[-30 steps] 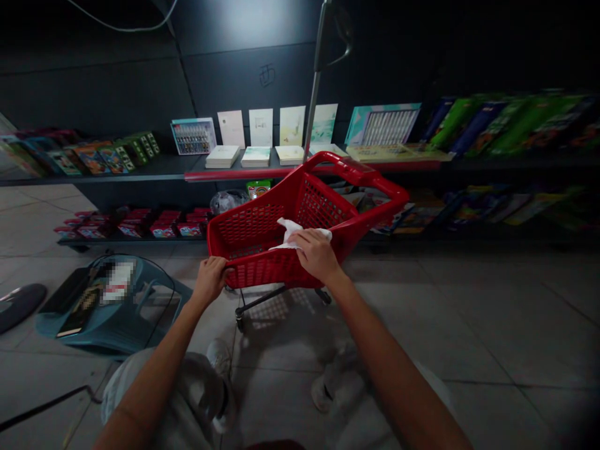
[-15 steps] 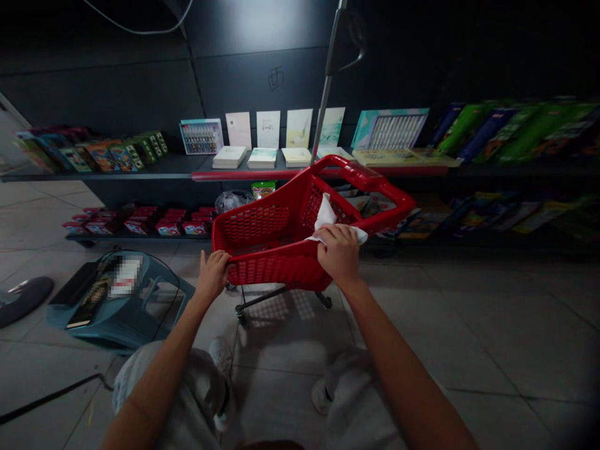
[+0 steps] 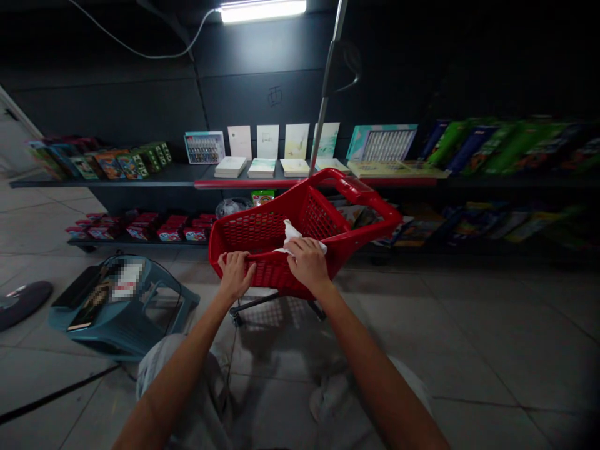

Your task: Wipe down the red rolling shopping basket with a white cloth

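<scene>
Ok so from where I'm standing: one red shopping cart (image 3: 272,272), one white cloth (image 3: 291,231), two hands at work, a left hand (image 3: 235,275) and a right hand (image 3: 307,265). One lit tube lamp (image 3: 263,10), one metal pole (image 3: 323,112), one stool (image 3: 129,319). I count four upright booklets (image 3: 267,142) and four low stacks (image 3: 261,167). The red boxes (image 3: 142,226)? Too jumbled to count lol.

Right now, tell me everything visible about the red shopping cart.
The red shopping cart looks like glossy plastic, with perforated walls, a looped handle and a dark wheeled base. It stands upright on the tiled floor before the shelves, handle toward the picture's right. The left hand rests on its near rim; closer to the handle, the right hand holds a white cloth against it.
</scene>
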`<state>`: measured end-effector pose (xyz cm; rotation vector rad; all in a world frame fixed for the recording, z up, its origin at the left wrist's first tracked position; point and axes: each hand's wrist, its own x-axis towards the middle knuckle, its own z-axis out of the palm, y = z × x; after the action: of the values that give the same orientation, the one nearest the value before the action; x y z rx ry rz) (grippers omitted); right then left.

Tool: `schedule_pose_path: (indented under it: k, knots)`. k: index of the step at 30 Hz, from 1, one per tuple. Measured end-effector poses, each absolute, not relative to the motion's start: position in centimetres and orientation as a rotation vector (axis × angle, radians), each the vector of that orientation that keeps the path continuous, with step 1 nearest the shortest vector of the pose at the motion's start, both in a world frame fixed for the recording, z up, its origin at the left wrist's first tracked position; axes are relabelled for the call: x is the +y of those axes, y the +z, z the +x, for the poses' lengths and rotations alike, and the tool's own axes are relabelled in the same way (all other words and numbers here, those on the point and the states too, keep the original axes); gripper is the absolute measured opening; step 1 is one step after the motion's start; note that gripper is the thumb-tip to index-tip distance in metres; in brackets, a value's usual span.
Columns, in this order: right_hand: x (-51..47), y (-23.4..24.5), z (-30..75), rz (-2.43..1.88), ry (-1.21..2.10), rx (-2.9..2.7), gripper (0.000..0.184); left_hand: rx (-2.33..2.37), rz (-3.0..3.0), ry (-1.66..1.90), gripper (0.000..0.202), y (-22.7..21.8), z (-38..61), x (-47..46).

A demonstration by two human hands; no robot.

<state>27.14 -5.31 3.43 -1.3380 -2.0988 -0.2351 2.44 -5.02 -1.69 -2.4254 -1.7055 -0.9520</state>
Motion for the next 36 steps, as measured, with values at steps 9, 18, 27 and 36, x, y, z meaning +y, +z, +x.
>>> schedule_pose_path:
  k: [9, 18, 27, 36]
  knots:
    - [-5.8, 5.6, 35.2, -1.359, -0.424, -1.994, 0.022, -1.624, -2.529, -1.022, 0.029, -2.1, 0.6, -4.3]
    - [-6.5, 6.9, 40.5, -1.355, -0.59, -1.757, 0.017, -1.711, -2.522, -1.084, 0.028, -1.8, -0.8, -2.4]
    - [-6.6, 7.6, 40.5, -1.466, -0.568, -1.561, 0.017, -1.691, -2.284, -1.153, 0.032, -2.6, -0.9, -0.8]
    - [-9.5, 10.1, 34.5, -1.553, -0.527, -1.684, 0.013, -1.227, -2.587, -1.252, 0.053, -1.0, 5.3, -4.8]
